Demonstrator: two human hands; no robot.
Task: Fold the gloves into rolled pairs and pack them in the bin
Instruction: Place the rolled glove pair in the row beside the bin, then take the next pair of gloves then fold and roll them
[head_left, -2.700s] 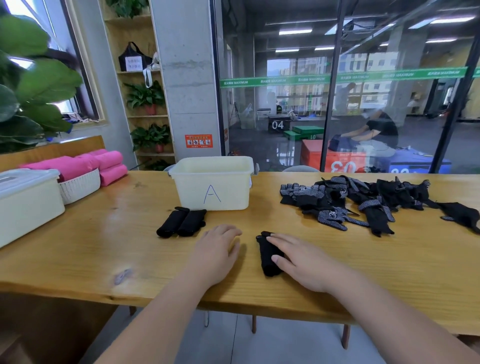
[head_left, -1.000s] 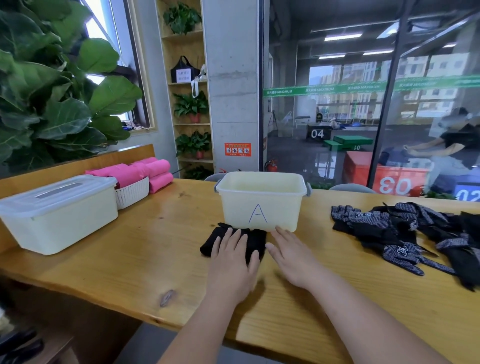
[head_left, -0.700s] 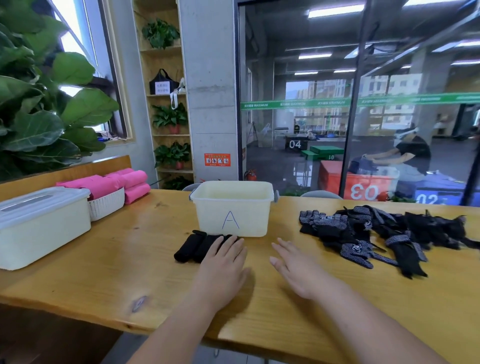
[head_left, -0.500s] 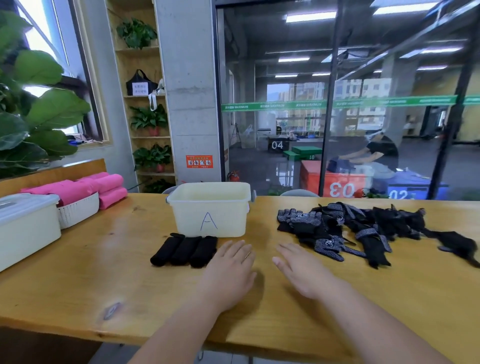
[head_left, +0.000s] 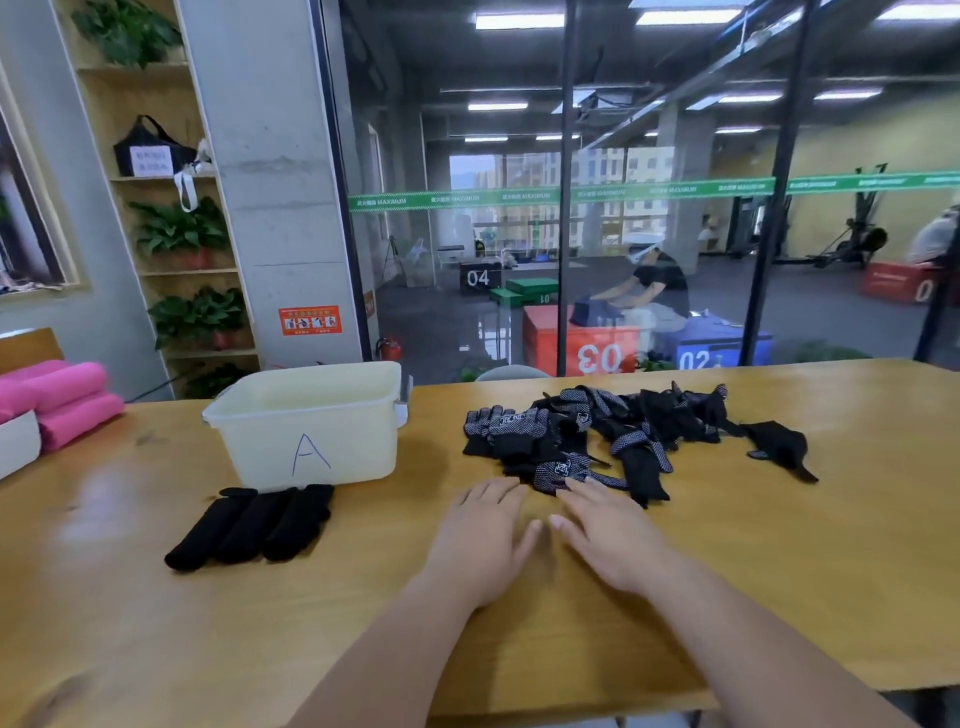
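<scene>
In the head view, the only one, both hands are in the lower middle of the frame. The left hand and the right hand lie flat over the table with straight fingers, and neither holds anything. The right fingertips reach the near edge of the pile of gloves in the centre right. I cannot tell if they already touch it.

I judge that the step is the start of a new pair. The next move calls for taking two matching gloves out of the tangle and laying them flat before rolling.

The bin, marked "A", stands in the centre left. No glove shows over its rim, but its bottom is hidden. Three rolled pairs lie side by side just in front of it, so they are not packed yet. At the left edge, a white basket holds pink rolls.
</scene>
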